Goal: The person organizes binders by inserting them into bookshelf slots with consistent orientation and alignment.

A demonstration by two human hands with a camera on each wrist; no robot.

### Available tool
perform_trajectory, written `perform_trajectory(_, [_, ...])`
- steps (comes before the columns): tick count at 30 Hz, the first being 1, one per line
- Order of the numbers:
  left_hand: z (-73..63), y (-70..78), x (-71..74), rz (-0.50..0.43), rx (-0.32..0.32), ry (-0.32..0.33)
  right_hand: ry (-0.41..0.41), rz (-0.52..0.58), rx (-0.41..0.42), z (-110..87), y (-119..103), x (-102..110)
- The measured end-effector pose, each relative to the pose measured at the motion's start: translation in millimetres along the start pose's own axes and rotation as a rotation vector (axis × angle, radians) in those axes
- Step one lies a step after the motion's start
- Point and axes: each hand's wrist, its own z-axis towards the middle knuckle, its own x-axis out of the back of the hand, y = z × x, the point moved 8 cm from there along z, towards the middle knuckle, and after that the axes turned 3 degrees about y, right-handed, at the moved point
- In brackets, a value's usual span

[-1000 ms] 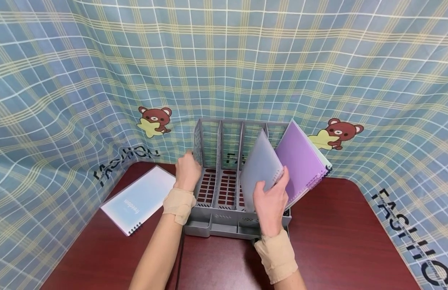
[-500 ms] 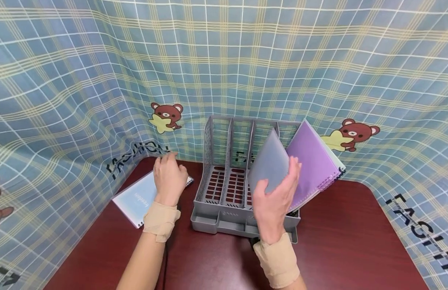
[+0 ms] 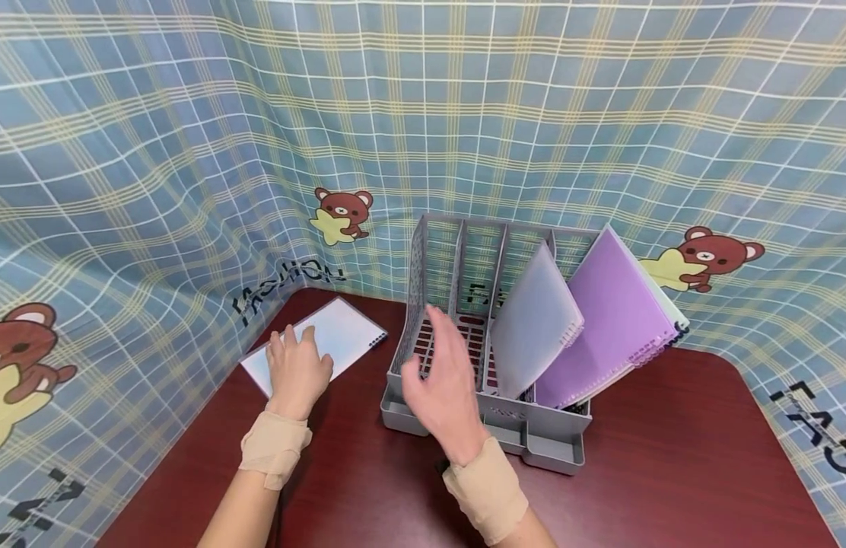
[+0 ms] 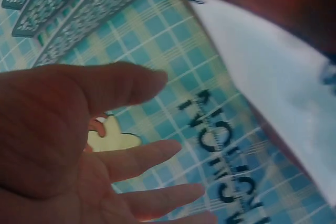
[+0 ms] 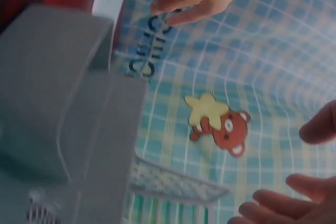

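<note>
A pale blue-white spiral notebook [image 3: 351, 335] lies flat on the table at the left. My left hand [image 3: 296, 373] reaches over its near part, palm down. In the left wrist view the fingers [image 4: 152, 158] and thumb are spread apart with nothing between them. My right hand [image 3: 446, 380] hovers in front of the grey desk file rack [image 3: 563, 425], thumb and fingers parted and holding nothing. A frosted grey spiral notebook [image 3: 532, 327] leans upright in one of the rack's right slots. Beside it a purple spiral notebook [image 3: 601, 320] stands tilted at the rack's right end.
Behind the purple notebook shows a pale green cover edge [image 3: 669, 304]. The rack's left dividers [image 3: 418, 274] stand upright, with small trays along its front. A dark red table [image 3: 669, 457] carries everything. Plaid curtain [image 3: 478, 114] with bear prints encloses the back and sides.
My right hand has let go of the frosted grey notebook and moved left. My left hand has left the rack's left side and come over the notebook on the table. The head view has turned left.
</note>
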Motion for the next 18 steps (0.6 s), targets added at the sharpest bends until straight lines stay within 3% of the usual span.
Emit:
perform_trajectory(7, [-16.1, -35.0, -19.1, 0.07, 0.019, -0.119, -0.204, 0.033, 0.033, -10.5, -12.3, -54.4])
perform_trajectory(18, [-24.7, -72.5, -49.9, 0.009, 0.058, -0.333, -0.338, 0.031, 0.089, -25.0, -25.9, -109.8])
